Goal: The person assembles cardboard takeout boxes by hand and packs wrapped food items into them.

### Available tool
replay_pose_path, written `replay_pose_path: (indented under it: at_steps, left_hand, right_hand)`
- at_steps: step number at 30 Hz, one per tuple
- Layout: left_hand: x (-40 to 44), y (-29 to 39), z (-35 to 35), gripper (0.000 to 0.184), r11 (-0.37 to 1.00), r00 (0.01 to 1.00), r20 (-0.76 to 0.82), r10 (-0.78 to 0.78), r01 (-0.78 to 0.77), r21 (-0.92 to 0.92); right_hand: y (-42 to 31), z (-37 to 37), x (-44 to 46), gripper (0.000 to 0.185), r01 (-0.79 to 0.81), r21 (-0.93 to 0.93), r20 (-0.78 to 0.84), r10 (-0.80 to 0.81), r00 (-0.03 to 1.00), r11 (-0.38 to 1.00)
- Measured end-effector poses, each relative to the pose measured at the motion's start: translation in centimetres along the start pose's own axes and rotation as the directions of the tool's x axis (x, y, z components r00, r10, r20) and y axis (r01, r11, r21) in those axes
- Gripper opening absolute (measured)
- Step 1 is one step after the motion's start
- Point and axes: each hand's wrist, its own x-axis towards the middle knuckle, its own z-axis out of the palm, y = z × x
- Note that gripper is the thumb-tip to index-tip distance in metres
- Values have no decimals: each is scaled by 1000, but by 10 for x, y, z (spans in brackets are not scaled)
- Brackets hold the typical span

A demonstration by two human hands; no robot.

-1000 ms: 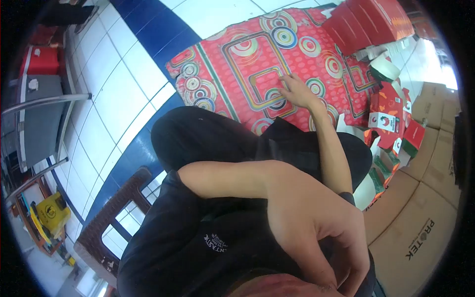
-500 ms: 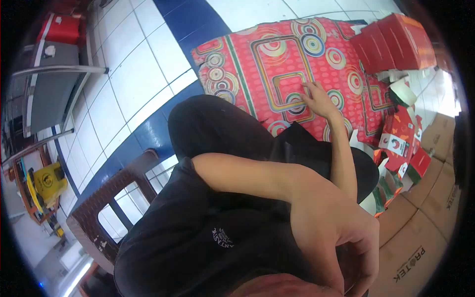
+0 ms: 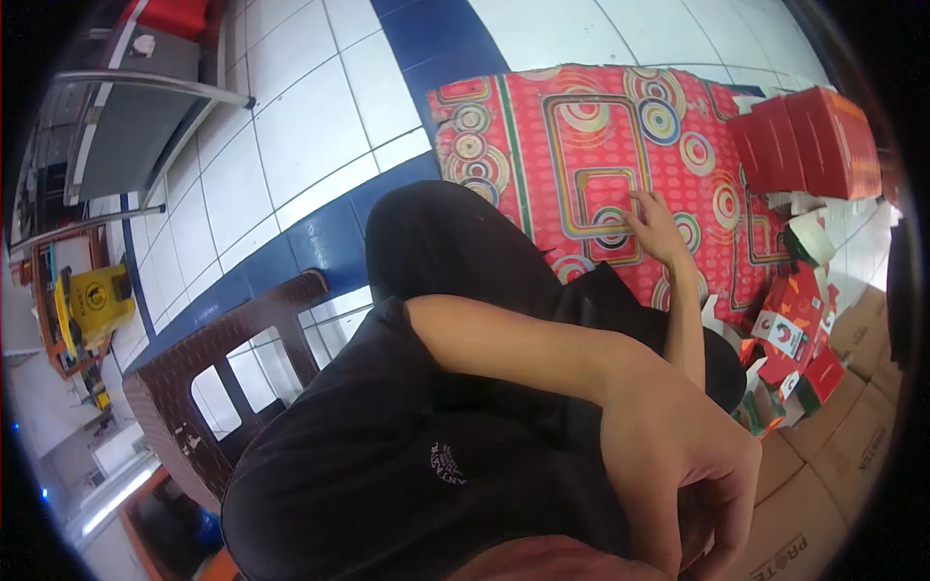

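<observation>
My left arm crosses in front of my black shirt (image 3: 407,416), bringing my left hand (image 3: 712,484) close to the camera at the lower right. Its fingers are curled inward, and whatever lies inside them is hidden. Farther off, my right hand (image 3: 659,230) lies on a red patterned covering (image 3: 596,155) printed with circles and rounded rectangles. The right fingers are slightly spread, with nothing in them. My dark-clothed knee (image 3: 436,228) is beside the covering's near edge.
Red boxes (image 3: 809,145) stand at the covering's far right. Below them are opened red cartons (image 3: 790,315) and brown cardboard (image 3: 804,513). A brown plastic chair (image 3: 160,412) is at left, near a grey metal-framed table (image 3: 145,136) and a yellow object (image 3: 102,300).
The view has shifted, so the covering and boxes appear lower and farther right. Both hands keep nearly the same pose, the right still on the covering.
</observation>
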Motion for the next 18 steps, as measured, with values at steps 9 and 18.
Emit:
replay_pose_path:
  at_steps: [9,18]
  left_hand:
    - [-2,9,-5,27,997,999,18,43,-42,-71]
    - [2,-8,-3,35,973,976,39,215,-211,-89]
  right_hand:
    - [1,0,-1,53,-4,35,-8,4,1000,999]
    - [-6,-3,-2,51,-40,37,13,40,999,999]
